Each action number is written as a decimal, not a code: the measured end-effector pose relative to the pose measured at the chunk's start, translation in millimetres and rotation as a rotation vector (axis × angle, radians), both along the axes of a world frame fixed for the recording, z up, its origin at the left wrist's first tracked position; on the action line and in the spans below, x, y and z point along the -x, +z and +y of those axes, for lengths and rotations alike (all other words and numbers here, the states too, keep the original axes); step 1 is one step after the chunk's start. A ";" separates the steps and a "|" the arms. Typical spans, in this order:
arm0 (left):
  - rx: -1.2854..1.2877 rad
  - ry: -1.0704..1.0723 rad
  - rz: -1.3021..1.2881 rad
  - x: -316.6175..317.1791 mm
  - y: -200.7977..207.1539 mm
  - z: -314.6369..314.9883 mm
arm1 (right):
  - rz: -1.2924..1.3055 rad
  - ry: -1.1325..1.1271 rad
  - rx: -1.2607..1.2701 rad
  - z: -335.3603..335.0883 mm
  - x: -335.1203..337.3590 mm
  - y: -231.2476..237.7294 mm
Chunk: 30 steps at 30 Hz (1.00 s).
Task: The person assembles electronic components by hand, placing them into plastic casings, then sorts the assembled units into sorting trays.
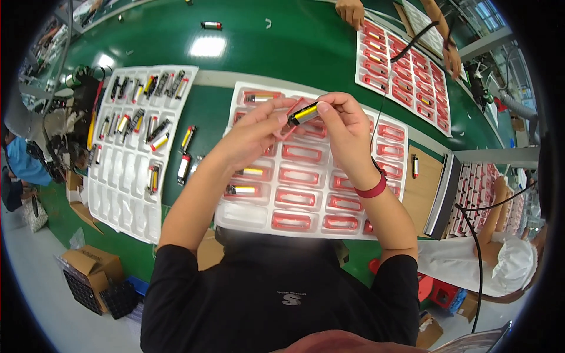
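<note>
Green bench [159,44], glossy, with ceiling light glaring off its far left stretch; grey floor below at near left, cardboard box [106,259] standing on it. We note other people at work: a co-worker's hand [351,13] at the far edge of a white tray [359,73] filled with pink shells, far right; a person in white [506,265] at near right.

The thing in hand: a slim cell unit [306,113], yellow and silver along its side, black at the left end, tilted with its right end farther off. It is up over the middle tray [241,215], beside a translucent pink shell [285,132]; whether it sits inside the shell we cannot tell. Our left hand [250,132] pinches the shell; our right hand [344,126], red band [372,186] at the wrist, grips the unit's right end between thumb and fingers.

Middle tray: rows of pink shells, a few at left with units in them. Left tray [120,206]: more units, mostly toward the far end. Two loose units [184,167] lie between these trays, another on the brown board [425,197] at right. Our hands and forearms block part of the middle tray; left fingers cover much of the shell.
</note>
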<state>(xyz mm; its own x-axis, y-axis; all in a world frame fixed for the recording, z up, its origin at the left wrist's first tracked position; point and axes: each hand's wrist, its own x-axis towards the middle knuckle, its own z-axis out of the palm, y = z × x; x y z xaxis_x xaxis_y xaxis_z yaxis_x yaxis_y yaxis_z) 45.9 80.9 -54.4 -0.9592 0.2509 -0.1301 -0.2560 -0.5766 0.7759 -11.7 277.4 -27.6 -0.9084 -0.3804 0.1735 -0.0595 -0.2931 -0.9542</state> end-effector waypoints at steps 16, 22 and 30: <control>0.237 0.092 -0.052 2.2 -1.0 -12.3 | -0.166 0.107 0.097 19.2 -3.0 29.4; 0.038 0.136 -0.040 1.1 2.6 -2.2 | -0.003 0.018 -0.152 11.1 -8.5 20.4; -0.012 0.077 0.010 -3.8 4.6 -0.5 | 0.213 -0.155 -0.398 11.5 -4.9 -0.8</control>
